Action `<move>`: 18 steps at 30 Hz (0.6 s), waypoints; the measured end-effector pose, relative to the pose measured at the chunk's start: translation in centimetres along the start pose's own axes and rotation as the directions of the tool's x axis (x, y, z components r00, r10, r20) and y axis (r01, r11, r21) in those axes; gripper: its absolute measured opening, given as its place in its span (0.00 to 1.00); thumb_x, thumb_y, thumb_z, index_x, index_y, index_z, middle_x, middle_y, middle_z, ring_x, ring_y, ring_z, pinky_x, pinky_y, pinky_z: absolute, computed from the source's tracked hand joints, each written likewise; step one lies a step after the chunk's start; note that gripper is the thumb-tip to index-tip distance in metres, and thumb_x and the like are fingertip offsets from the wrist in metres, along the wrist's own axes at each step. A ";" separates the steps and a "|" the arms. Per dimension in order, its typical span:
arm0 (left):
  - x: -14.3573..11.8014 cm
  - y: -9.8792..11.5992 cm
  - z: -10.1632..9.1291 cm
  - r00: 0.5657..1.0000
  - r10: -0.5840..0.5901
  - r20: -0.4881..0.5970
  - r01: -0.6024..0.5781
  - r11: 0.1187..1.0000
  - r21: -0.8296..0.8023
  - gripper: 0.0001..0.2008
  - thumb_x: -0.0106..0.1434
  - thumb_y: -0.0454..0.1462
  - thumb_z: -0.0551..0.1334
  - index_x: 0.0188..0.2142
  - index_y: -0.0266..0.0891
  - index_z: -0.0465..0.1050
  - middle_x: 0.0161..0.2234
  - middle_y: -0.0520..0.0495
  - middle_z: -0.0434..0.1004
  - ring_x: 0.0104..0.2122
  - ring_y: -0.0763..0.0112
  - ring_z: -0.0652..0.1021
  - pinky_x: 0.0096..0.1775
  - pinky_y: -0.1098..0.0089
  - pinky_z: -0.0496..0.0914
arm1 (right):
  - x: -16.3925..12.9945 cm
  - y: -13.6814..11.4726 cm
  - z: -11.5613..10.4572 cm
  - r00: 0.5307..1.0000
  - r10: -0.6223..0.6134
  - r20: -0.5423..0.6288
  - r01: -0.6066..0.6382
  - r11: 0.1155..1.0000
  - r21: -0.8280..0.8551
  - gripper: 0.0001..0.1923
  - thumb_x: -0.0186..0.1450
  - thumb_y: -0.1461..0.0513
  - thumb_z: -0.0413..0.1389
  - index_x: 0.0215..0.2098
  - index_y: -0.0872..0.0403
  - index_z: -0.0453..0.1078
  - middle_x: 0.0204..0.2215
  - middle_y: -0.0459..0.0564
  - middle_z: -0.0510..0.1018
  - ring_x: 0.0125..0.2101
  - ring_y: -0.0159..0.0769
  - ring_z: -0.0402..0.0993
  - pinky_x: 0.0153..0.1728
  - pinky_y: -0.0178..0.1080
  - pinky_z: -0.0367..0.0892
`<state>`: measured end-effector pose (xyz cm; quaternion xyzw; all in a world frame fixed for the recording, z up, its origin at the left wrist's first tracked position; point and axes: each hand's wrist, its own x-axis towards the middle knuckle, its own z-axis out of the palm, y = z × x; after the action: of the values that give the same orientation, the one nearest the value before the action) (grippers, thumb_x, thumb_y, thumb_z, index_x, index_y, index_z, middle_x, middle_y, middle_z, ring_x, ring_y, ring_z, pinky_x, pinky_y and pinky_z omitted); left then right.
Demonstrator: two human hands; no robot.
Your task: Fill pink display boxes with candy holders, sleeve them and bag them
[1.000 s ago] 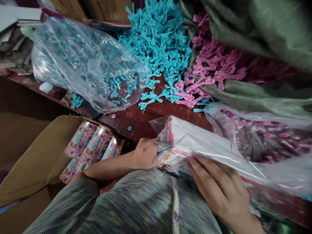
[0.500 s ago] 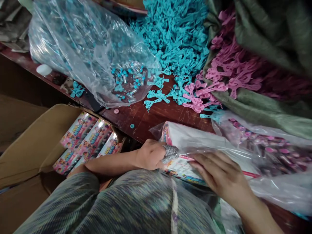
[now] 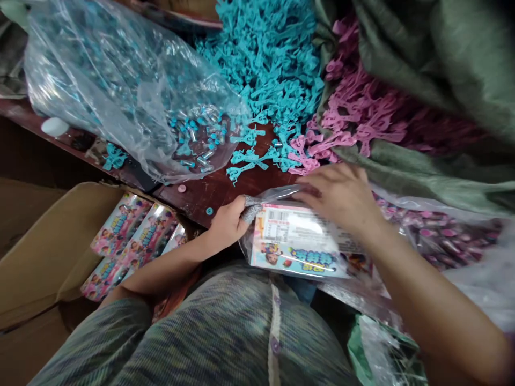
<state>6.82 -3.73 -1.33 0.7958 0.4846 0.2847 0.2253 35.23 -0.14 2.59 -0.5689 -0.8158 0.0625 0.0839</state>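
A printed cardboard box (image 3: 298, 244) in a clear plastic bag (image 3: 281, 192) lies in front of my body, its panel with cartoon figures and lettering turned up. My left hand (image 3: 228, 222), with grey wrapping on a finger, is closed on the bag at the box's upper left corner. Over the box's far edge, my right hand (image 3: 341, 195) pinches a fold of the bag's film. Part of the box's right end is hidden by my right forearm.
Turquoise plastic pieces (image 3: 277, 59) and pink ones (image 3: 374, 107) are heaped at the back. Behind on the left lies a large bag of small blue-capped tubes (image 3: 132, 80). An open carton (image 3: 44, 241) at lower left holds printed boxes (image 3: 140, 230). Pink-filled plastic (image 3: 450, 236) lies right.
The bagged box has turned so its printed panel faces up. My right hand has moved from its near side to the bag film at the far edge. My left hand keeps hold.
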 end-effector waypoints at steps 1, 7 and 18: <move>0.6 0.1 -0.6 0.999 0.035 -0.030 -0.032 0.995 0.099 0.06 0.71 0.33 0.57 0.43 0.40 0.72 0.37 0.46 0.81 0.34 0.66 0.81 0.36 0.69 0.74 | 0.6 0.0 0.0 0.998 -0.017 0.066 0.018 1.000 -0.016 0.16 0.76 0.49 0.56 0.49 0.48 0.81 0.48 0.52 0.85 0.46 0.48 0.79 0.42 0.45 0.67; 4.7 5.5 -1.4 0.823 0.562 0.081 -0.560 0.781 0.277 0.07 0.70 0.35 0.65 0.48 0.39 0.77 0.56 0.41 0.81 0.57 0.59 0.78 0.60 0.59 0.74 | 2.1 -0.1 0.4 0.995 -0.039 0.095 0.048 0.994 -0.101 0.19 0.80 0.53 0.48 0.49 0.48 0.81 0.44 0.50 0.86 0.35 0.38 0.79 0.26 0.40 0.48; 8.6 7.5 3.1 0.711 0.299 0.637 -0.508 0.844 0.172 0.15 0.70 0.31 0.63 0.54 0.34 0.81 0.61 0.36 0.79 0.62 0.52 0.77 0.58 0.59 0.75 | -0.2 1.4 -1.4 0.933 -0.279 -0.226 0.267 0.960 -0.081 0.18 0.80 0.58 0.51 0.42 0.50 0.82 0.35 0.48 0.86 0.29 0.33 0.78 0.26 0.38 0.56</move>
<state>16.87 0.52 3.21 0.9572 0.2428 -0.0193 0.1561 36.89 0.13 3.62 -0.4553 -0.8724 -0.0376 0.1737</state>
